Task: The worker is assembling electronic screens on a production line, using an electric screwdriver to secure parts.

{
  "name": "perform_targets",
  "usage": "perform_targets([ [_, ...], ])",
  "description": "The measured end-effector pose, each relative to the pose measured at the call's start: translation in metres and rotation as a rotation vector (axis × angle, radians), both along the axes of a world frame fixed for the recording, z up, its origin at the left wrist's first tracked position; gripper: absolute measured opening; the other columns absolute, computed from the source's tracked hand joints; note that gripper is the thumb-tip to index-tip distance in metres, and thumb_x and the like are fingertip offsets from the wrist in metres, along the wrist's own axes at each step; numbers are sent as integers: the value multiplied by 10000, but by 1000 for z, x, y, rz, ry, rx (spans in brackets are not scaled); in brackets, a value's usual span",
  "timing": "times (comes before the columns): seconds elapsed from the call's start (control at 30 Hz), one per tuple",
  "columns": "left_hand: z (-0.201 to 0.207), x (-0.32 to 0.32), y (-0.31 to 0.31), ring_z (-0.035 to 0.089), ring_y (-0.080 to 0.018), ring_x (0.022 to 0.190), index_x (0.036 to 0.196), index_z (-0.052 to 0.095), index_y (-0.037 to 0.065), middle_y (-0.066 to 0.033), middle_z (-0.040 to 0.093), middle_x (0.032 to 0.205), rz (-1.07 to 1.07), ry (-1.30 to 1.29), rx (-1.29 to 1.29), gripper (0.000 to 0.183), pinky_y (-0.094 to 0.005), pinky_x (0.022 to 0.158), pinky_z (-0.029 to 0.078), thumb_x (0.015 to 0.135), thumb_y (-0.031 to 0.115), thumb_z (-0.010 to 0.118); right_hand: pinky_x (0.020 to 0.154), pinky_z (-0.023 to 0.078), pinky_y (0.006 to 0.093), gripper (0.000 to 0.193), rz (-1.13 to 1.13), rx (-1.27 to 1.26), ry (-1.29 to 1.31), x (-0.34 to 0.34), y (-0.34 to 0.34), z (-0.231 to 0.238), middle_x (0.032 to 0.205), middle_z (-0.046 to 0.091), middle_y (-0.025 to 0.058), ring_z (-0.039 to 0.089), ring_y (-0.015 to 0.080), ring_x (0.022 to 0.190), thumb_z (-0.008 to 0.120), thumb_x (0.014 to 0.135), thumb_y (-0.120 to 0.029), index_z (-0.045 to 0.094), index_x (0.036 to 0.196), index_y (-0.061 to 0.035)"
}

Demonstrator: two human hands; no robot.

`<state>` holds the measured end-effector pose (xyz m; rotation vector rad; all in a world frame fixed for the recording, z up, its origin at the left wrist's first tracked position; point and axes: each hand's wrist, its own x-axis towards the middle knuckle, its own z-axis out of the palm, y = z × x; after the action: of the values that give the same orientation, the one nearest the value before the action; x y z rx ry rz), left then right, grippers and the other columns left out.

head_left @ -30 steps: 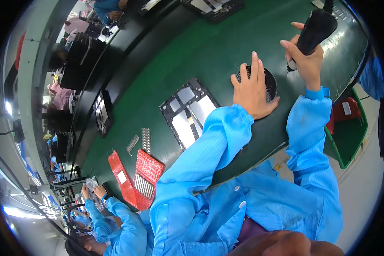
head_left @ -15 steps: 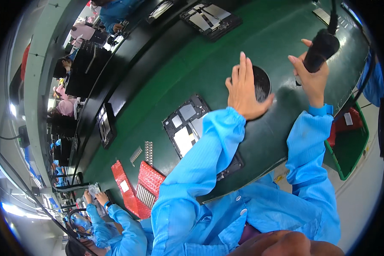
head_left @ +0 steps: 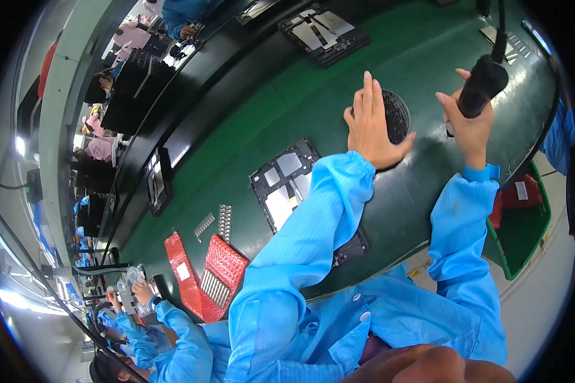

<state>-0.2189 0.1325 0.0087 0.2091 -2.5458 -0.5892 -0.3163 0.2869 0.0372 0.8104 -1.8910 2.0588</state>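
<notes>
My left hand (head_left: 370, 131) lies flat, fingers straight and close together, over the left rim of a round black dish with a dotted, perforated-looking floor (head_left: 397, 115). The dish sits on the green mat of the long workbench (head_left: 249, 121), toward its right end, and my palm covers part of it while the right half of the dish stays open to view. Just beside it, my right hand (head_left: 469, 124) is clamped around a black, thick-handled power screwdriver (head_left: 484, 86), held upright above the mat with a dark cable rising from its top; I cannot tell whether its tip meets anything. My two hands are apart, with the dish between them.

Nearer to me, partly under my left blue sleeve (head_left: 306, 236), lies an opened flat device in a black frame with grey and silver plates inside (head_left: 281, 185). A similar opened device (head_left: 322, 25) lies farther up the bench. At the left end of the bench sit red bubble-wrap pouches (head_left: 220, 274) and two small silvery strips of parts (head_left: 214, 223). A green bin with a red item inside (head_left: 524, 223) stands below the bench edge at my right. Other people in blue and pink coats work along the line at the left.
</notes>
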Motion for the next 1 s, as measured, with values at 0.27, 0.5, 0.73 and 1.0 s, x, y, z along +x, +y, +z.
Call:
perform_targets([
  [0.27,-1,2,-2,293,-387,1243,1358,169,-91,-255,129,1448,-23,95,-46,1078,-476,964,255,566,340,760,490,384,182,471,0,12,-2,2,-5,-2,644,526,-41,472,30,531,726,743,-30,526,1169,-17],
  [0.5,-5,-2,-6,278,-385,1256,1369,160,-73,-253,134,1446,5,126,-45,1093,-475,979,243,554,332,766,490,381,178,465,18,12,-9,1,-10,-2,641,525,-40,473,26,530,721,750,-34,520,1169,-15],
  [0.73,-3,-19,-18,263,-373,1265,1367,165,-66,-240,124,1452,60,151,-72,1076,-489,972,249,566,338,760,493,379,177,464,40,-18,-17,1,-18,0,638,527,-41,477,28,531,717,750,-23,520,1170,-27],
  [1.0,5,-22,-12,290,-361,1243,1373,168,-69,-208,104,1463,181,-245,-38,1052,-555,953,285,608,403,715,486,376,185,469,49,55,-77,7,-24,-8,647,504,-44,470,30,527,708,759,-34,505,1182,-22],
])
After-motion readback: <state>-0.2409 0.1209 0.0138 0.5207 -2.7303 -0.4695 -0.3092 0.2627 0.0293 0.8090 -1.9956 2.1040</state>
